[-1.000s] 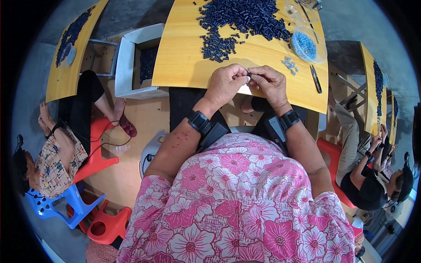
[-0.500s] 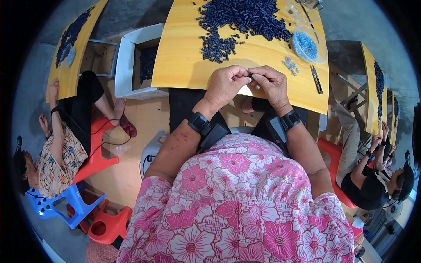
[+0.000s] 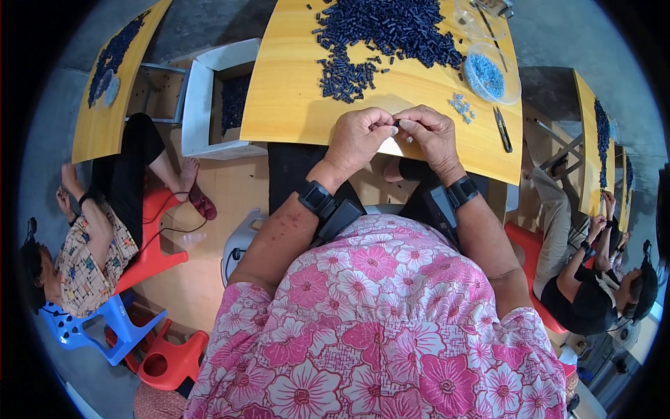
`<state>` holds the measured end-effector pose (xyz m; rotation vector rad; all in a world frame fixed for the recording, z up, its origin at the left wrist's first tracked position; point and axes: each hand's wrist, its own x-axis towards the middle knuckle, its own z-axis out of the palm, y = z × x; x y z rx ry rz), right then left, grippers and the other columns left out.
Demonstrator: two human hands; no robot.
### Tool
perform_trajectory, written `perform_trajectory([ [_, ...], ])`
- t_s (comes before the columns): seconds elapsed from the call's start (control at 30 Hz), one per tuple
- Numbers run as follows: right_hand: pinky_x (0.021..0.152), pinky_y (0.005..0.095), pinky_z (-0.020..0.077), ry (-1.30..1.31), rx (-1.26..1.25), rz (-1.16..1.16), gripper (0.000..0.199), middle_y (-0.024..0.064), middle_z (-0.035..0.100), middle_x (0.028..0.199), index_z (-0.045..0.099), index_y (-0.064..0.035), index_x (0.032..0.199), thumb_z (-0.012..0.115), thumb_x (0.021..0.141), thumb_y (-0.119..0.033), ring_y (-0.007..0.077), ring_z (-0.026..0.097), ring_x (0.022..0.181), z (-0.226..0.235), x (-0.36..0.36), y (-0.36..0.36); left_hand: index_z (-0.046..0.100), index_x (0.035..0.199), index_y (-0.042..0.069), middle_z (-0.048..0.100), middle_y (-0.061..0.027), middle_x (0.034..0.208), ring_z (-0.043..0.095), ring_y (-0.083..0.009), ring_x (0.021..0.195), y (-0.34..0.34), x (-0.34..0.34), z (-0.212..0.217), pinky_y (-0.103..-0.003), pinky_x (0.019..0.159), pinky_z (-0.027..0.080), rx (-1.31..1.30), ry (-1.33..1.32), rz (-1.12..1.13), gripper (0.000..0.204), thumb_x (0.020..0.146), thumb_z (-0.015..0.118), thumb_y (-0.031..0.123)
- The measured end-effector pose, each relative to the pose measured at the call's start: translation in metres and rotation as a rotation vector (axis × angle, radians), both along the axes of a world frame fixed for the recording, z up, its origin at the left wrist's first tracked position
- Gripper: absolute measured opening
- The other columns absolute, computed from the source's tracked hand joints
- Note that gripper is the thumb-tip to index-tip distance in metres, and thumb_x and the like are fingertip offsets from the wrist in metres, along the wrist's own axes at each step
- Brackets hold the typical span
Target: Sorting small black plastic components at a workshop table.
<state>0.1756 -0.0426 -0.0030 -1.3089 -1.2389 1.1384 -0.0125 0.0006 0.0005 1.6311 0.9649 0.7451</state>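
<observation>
My left hand [image 3: 361, 134] and my right hand [image 3: 434, 134] meet at the front edge of the yellow table [image 3: 289, 105], thumbs and fingers pinched together. Between the fingertips is a small dark cylindrical piece [image 3: 397, 125], mostly hidden. A tiny pale bit [image 3: 409, 139] shows under the right fingers; I cannot make out its kind. Beyond my hands lies a big heap of small dark cylindrical pieces [image 3: 391, 31]. Several small clear pieces [image 3: 461, 107] lie loose past my right hand, near a clear bowl [image 3: 513, 87] holding light-blue pieces [image 3: 485, 75].
Black-handled thread snips [image 3: 502, 130] lie at the table's right side. A clear container [image 3: 478, 19] stands at the far right corner. Left of the table is an open white box [image 3: 199, 105] with dark pieces inside. Other people sit at tables on both sides, with red stools [image 3: 167, 356] about.
My hands stay almost in place, and the dark piece shows less between the fingertips. At the left, the other person's hand has come down off the table edge.
</observation>
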Motion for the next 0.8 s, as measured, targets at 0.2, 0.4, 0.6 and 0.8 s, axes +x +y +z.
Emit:
perform_trajectory([
  [0.2,0.080,0.0282,0.0518,-0.069,0.045,0.017,0.013,0.0056,0.070,0.092,0.077,-0.0038,0.096,0.070,0.086,-0.008,0.0148,0.065,0.087,0.000,-0.001,0.000,0.069,0.092,-0.001,0.067,-0.0004,0.079,0.059,-0.0055,0.073,0.001,-0.002,-0.001,-0.023,0.068,0.050,0.002,0.009,-0.009,0.010,0.088,0.072,0.008],
  [0.4,0.082,0.0283,0.0517,0.013,0.062,0.007,0.016,0.0049,0.071,0.095,0.075,-0.0014,0.101,0.068,0.088,-0.008,0.0146,0.065,0.088,-0.002,-0.005,-0.006,0.069,0.093,-0.001,0.068,-0.0004,0.080,0.059,-0.0052,0.074,0.002,-0.003,0.006,-0.023,0.069,0.050,-0.018,0.019,-0.038,0.008,0.088,0.071,0.006],
  [0.6,0.069,0.0252,0.0517,0.294,-0.117,-0.070,0.024,0.0049,0.069,0.085,0.073,-0.0014,0.107,0.060,0.099,-0.020,0.0122,0.064,0.073,0.009,-0.009,-0.003,0.070,0.098,0.002,0.066,-0.0033,0.085,0.061,-0.0089,0.073,0.000,0.002,-0.009,-0.025,0.067,0.051,0.065,-0.163,0.069,0.012,0.087,0.071,0.007],
  [0.8,0.062,0.0243,0.0491,0.192,-0.262,0.060,0.034,0.0044,0.068,0.078,0.073,-0.0011,0.100,0.059,0.100,-0.032,0.0106,0.062,0.067,0.011,0.000,0.007,0.071,0.096,0.003,0.061,-0.0019,0.083,0.059,-0.0092,0.071,-0.001,0.004,-0.001,-0.024,0.065,0.050,0.132,-0.165,0.115,0.013,0.084,0.074,0.006],
])
